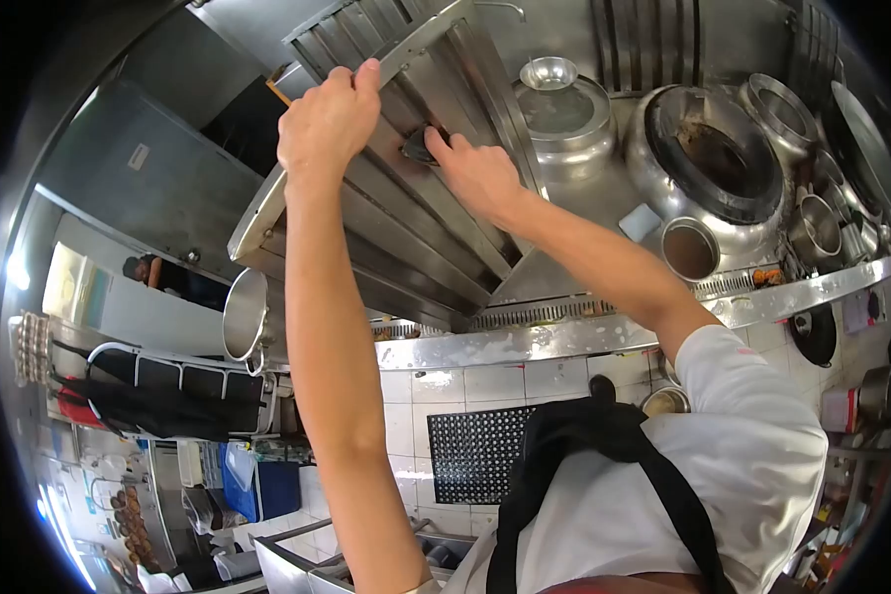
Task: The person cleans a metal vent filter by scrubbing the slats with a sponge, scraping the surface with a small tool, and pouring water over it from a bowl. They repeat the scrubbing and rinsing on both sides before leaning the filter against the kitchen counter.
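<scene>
A large steel baffle filter (pixel 406 213), ridged with long metal slats, stands tilted on the cooking range before me. My left hand (pixel 329 124) is closed over its upper left frame edge, thumb pointing up. Across the slats near the top, my right hand (pixel 477 176) presses a small dark scrubbing pad (pixel 419 147) against the metal, its fingers closed on it. Part of the pad is hidden under the fingers. The filter's lower corner rests by the slotted drain (pixel 540 312) along the range's front.
Right of the filter sit a light blue sponge (pixel 640 223), a pot of brownish liquid (pixel 690 249) and a round wok burner (pixel 653 163). A steel bowl (pixel 548 72) tops a lidded pot (pixel 564 124). A handled pot (pixel 245 315) stands left. Another person (pixel 173 282) is far left.
</scene>
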A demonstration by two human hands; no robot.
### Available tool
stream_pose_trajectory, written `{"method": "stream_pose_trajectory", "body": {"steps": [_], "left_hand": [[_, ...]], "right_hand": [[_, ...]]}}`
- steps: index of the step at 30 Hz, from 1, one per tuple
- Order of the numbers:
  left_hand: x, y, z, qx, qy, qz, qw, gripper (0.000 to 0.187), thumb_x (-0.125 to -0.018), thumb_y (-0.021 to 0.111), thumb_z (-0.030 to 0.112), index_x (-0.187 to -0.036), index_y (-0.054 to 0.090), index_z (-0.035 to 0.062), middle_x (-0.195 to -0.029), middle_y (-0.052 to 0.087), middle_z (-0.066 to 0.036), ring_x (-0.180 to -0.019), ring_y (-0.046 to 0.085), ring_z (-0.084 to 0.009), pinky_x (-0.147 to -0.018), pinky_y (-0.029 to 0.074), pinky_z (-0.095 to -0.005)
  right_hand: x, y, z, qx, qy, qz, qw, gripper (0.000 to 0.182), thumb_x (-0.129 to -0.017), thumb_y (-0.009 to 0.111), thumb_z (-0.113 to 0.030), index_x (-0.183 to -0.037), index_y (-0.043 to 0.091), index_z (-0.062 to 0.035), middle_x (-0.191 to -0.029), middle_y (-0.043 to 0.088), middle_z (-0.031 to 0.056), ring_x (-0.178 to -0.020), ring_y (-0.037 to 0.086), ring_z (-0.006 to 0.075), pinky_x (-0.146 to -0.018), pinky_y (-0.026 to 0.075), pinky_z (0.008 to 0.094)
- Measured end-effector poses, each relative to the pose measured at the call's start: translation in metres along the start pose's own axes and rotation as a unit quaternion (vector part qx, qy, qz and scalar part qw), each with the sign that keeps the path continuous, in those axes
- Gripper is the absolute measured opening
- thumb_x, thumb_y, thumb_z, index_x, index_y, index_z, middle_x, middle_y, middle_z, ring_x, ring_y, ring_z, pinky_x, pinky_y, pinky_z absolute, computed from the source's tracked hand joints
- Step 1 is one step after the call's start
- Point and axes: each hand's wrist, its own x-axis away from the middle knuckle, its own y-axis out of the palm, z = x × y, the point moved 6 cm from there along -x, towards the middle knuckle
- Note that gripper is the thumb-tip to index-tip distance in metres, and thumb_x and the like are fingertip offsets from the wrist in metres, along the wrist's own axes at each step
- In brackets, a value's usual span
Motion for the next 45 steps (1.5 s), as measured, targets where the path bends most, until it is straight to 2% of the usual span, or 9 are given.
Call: {"method": "stream_pose_trajectory", "body": {"steps": [2,4,10,12,15,17,20,31,45], "left_hand": [[-0.004,0.003,0.0,0.003,-0.007,-0.02,1.0,0.065,-0.103,0.028,0.056,-0.113,0.067,0.0057,-0.107,0.072,-0.022,-0.104,0.067,-0.0426,-0.094,0.049,-0.0506],[-0.004,0.0,0.001,0.004,-0.01,-0.015,1.0,0.065,-0.103,0.028,0.056,-0.113,0.067,0.0054,-0.107,0.072,-0.022,-0.105,0.066,-0.0426,-0.094,0.049,-0.0507],[-0.008,0.009,-0.006,-0.013,0.027,0.038,0.999,0.053,-0.102,0.035,0.047,-0.104,0.068,0.0052,-0.104,0.073,-0.02,-0.097,0.069,-0.043,-0.084,0.054,-0.0529],[-0.01,0.015,0.002,-0.074,0.19,0.083,0.976,0.043,-0.1,0.042,0.041,-0.103,0.068,0.006,-0.099,0.073,-0.017,-0.094,0.071,-0.0397,-0.076,0.057,-0.0532],[-0.006,0.018,-0.007,-0.061,0.193,0.069,0.977,0.034,-0.095,0.047,0.036,-0.099,0.071,0.0124,-0.1,0.073,-0.015,-0.092,0.071,-0.0361,-0.074,0.057,-0.0501],[-0.004,0.009,-0.019,0.034,0.059,0.052,0.996,0.048,-0.095,0.045,0.043,-0.1,0.072,0.0029,-0.097,0.073,-0.019,-0.094,0.071,-0.0368,-0.083,0.055,-0.0466],[0.003,0.006,-0.024,0.102,0.014,0.034,0.994,0.055,-0.096,0.043,0.044,-0.101,0.072,-0.0024,-0.098,0.073,-0.02,-0.095,0.071,-0.0358,-0.088,0.052,-0.0454],[0.0,0.004,-0.028,0.141,-0.013,-0.019,0.99,0.054,-0.097,0.046,0.046,-0.107,0.072,-0.0004,-0.106,0.073,-0.017,-0.103,0.069,-0.0305,-0.091,0.05,-0.0392],[-0.003,0.011,-0.029,0.132,-0.004,-0.035,0.991,0.05,-0.096,0.051,0.046,-0.106,0.073,0.0023,-0.101,0.074,-0.012,-0.099,0.07,-0.0262,-0.088,0.05,-0.0364]], "right_hand": [[-0.014,0.001,0.0,0.008,0.003,-0.022,1.0,0.043,-0.091,0.052,-0.014,-0.133,0.047,-0.0069,-0.088,0.063,0.0142,-0.063,0.068,0.0351,-0.058,0.056,0.0457],[-0.038,-0.022,-0.01,-0.015,-0.019,0.092,0.995,0.046,-0.091,0.056,-0.012,-0.136,0.048,-0.011,-0.084,0.061,0.0152,-0.061,0.066,0.038,-0.052,0.053,0.0488],[-0.015,0.009,-0.001,-0.013,0.021,0.04,0.999,0.043,-0.092,0.052,-0.013,-0.135,0.048,-0.012,-0.089,0.063,0.0162,-0.065,0.067,0.0383,-0.056,0.054,0.0503],[-0.037,0.001,-0.004,0.029,0.008,0.07,0.997,0.037,-0.093,0.052,-0.015,-0.131,0.049,-0.0132,-0.089,0.064,0.0155,-0.069,0.07,0.0369,-0.056,0.056,0.0491],[-0.056,-0.02,-0.024,-0.114,0.034,0.098,0.988,0.029,-0.1,0.046,-0.02,-0.128,0.054,-0.0177,-0.104,0.07,0.0124,-0.087,0.069,0.0392,-0.072,0.053,0.0524],[-0.049,-0.006,-0.025,-0.148,0.076,0.066,0.984,0.04,-0.098,0.052,-0.025,-0.138,0.048,-0.0252,-0.116,0.069,0.012,-0.098,0.066,0.0417,-0.078,0.052,0.053],[-0.045,0.008,-0.017,-0.053,0.102,0.023,0.993,0.04,-0.097,0.054,-0.023,-0.136,0.046,-0.0218,-0.116,0.068,0.0159,-0.098,0.065,0.0446,-0.079,0.051,0.0545],[-0.066,-0.006,-0.021,-0.124,0.078,0.038,0.988,0.029,-0.102,0.05,-0.029,-0.128,0.048,-0.0189,-0.115,0.067,0.0178,-0.101,0.063,0.0463,-0.079,0.049,0.0557],[-0.065,0.011,-0.004,-0.11,0.036,0.022,0.993,0.049,-0.098,0.053,-0.021,-0.146,0.042,-0.0233,-0.118,0.067,0.0206,-0.103,0.063,0.045,-0.081,0.051,0.0526]]}}
